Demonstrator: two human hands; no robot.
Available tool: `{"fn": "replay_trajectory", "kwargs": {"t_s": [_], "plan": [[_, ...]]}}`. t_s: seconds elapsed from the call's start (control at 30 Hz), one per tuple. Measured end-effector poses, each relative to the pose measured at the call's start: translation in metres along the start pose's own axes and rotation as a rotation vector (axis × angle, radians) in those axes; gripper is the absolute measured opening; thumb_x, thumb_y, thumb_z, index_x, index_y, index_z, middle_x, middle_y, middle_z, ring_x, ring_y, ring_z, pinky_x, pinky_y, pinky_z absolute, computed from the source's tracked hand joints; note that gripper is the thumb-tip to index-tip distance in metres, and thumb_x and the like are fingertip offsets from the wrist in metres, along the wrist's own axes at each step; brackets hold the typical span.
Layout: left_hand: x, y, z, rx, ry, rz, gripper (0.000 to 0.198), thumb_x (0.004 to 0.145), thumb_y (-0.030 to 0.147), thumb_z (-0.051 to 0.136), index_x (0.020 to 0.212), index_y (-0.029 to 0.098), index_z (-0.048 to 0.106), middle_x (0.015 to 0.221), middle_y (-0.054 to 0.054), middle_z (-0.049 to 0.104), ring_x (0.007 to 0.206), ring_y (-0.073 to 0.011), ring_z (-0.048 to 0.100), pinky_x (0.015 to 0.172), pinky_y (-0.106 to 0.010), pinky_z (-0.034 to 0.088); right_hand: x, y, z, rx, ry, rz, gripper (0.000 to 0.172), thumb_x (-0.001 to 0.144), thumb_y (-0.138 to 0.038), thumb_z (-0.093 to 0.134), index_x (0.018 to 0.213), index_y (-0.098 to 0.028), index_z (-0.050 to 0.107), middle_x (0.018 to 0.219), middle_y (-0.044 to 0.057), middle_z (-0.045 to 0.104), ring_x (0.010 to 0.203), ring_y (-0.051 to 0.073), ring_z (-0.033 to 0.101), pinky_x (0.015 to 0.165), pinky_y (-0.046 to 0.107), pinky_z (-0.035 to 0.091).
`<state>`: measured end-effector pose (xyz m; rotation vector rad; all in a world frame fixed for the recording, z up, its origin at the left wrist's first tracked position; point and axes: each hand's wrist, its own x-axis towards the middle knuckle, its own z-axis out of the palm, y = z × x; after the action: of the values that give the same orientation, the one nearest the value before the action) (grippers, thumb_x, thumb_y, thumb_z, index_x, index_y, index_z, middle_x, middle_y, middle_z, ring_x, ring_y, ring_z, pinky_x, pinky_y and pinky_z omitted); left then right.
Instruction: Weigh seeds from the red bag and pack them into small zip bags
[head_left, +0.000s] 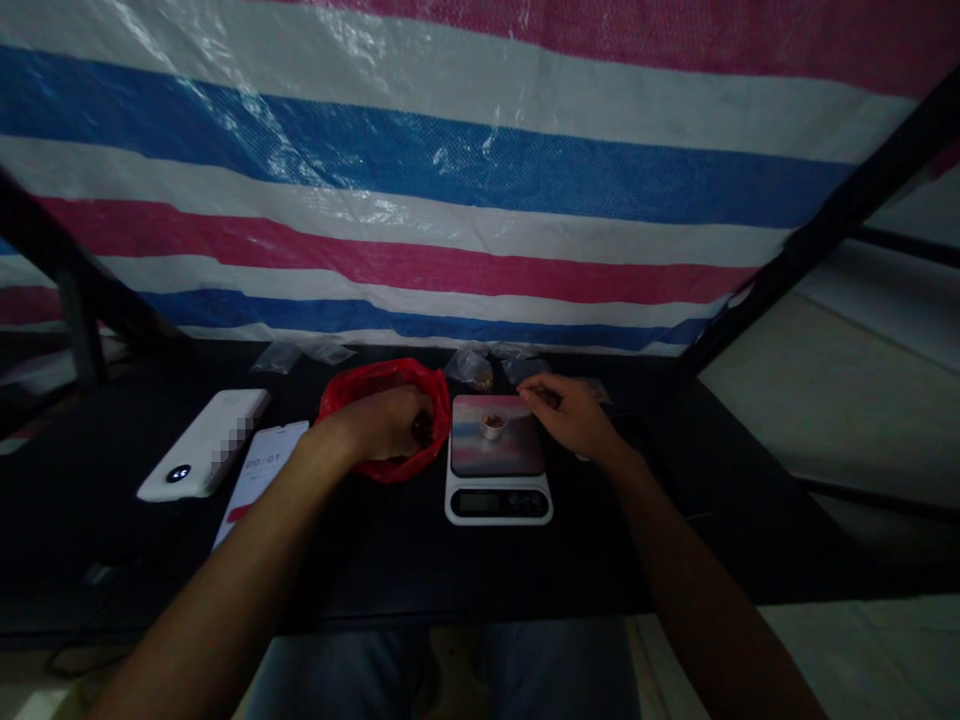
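Note:
My left hand [382, 425] is over a red plastic bag [382, 395] and grips a dark brown lump [422, 428] in its fingers. My right hand [570, 415] hangs just past the far right corner of a white digital kitchen scale [498, 505], and its thumb and forefinger are close together. Whether those fingers hold anything is too dark to tell. A small white cup [492, 428] with brown pieces in it stands on the scale's patterned top.
A white power bank [202, 445] and a phone [259, 480] lie left of the bag on a black table [375, 560]. Along the back are several clear plastic bags, one with brown contents [471, 368]. A striped tarpaulin [450, 170] hangs behind, between black frame bars.

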<state>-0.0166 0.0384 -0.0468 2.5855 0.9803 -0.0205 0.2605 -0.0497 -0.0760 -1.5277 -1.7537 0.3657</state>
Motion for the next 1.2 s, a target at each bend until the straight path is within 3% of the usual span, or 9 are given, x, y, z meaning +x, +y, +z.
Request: {"fn": "replay_trajectory", "kwargs": {"t_s": [0.17, 0.47, 0.63, 0.8, 1.0, 1.1, 1.2], "plan": [[0.0, -0.003, 0.005, -0.003, -0.002, -0.039, 0.02, 0.081, 0.014, 0.068, 0.099, 0.02, 0.076, 0.102, -0.006, 0.078, 0.092, -0.0224, 0.072, 0.075, -0.028, 0.048, 0.0, 0.002, 0.001, 0.011, -0.007, -0.009, 0.019, 0.091, -0.026, 0.058, 0.094, -0.019, 0.076, 0.085, 0.005, 0.077, 0.072, 0.018, 0.067, 0.067, 0.031, 0.049], [-0.007, -0.002, 0.004, 0.083, 0.017, 0.015, 0.022, 0.085, 0.013, 0.064, 0.098, 0.023, 0.078, 0.109, -0.005, 0.077, 0.098, -0.0224, 0.071, 0.078, -0.027, 0.048, 0.0, 0.001, 0.002, 0.007, -0.017, 0.002, 0.02, 0.091, -0.025, 0.058, 0.096, -0.018, 0.075, 0.087, 0.006, 0.078, 0.074, 0.019, 0.068, 0.068, 0.031, 0.05], [-0.005, -0.007, 0.002, 0.024, -0.011, 0.022, 0.024, 0.084, 0.01, 0.061, 0.092, 0.022, 0.08, 0.097, -0.004, 0.079, 0.084, -0.0195, 0.072, 0.075, -0.026, 0.049, 0.0, 0.002, 0.001, 0.001, -0.019, 0.007, 0.02, 0.091, -0.024, 0.058, 0.097, -0.018, 0.076, 0.088, 0.007, 0.078, 0.074, 0.018, 0.068, 0.069, 0.031, 0.051], [-0.006, -0.015, -0.009, 0.07, 0.029, 0.044, 0.029, 0.085, 0.012, 0.058, 0.098, 0.023, 0.081, 0.105, -0.004, 0.08, 0.093, -0.0213, 0.073, 0.081, -0.027, 0.051, -0.001, 0.001, 0.001, 0.012, -0.005, -0.001, 0.019, 0.091, -0.024, 0.058, 0.097, -0.019, 0.076, 0.087, 0.007, 0.078, 0.073, 0.019, 0.068, 0.068, 0.032, 0.051], [0.0, 0.015, -0.031, -0.029, 0.106, 0.157, 0.024, 0.092, 0.019, 0.06, 0.105, 0.022, 0.08, 0.103, -0.003, 0.08, 0.09, -0.018, 0.073, 0.086, -0.025, 0.05, -0.001, 0.001, 0.0, 0.0, -0.008, 0.0, 0.02, 0.091, -0.024, 0.058, 0.097, -0.018, 0.076, 0.087, 0.007, 0.078, 0.071, 0.018, 0.066, 0.067, 0.031, 0.049], [0.011, 0.039, -0.03, -0.092, 0.147, 0.299, 0.023, 0.094, 0.019, 0.06, 0.106, 0.022, 0.08, 0.104, -0.004, 0.08, 0.092, -0.0186, 0.073, 0.085, -0.025, 0.049, -0.001, 0.001, 0.0, -0.025, -0.012, -0.007, 0.02, 0.091, -0.024, 0.058, 0.096, -0.018, 0.076, 0.087, 0.006, 0.077, 0.071, 0.018, 0.065, 0.066, 0.031, 0.048], [0.022, 0.055, -0.025, -0.101, 0.111, 0.388, 0.022, 0.095, 0.018, 0.059, 0.1, 0.021, 0.08, 0.101, -0.005, 0.08, 0.094, -0.0196, 0.073, 0.081, -0.026, 0.048, 0.0, 0.002, 0.001, -0.039, -0.015, 0.008, 0.021, 0.091, -0.026, 0.058, 0.097, -0.018, 0.076, 0.085, 0.005, 0.077, 0.068, 0.017, 0.064, 0.063, 0.03, 0.046]]}}
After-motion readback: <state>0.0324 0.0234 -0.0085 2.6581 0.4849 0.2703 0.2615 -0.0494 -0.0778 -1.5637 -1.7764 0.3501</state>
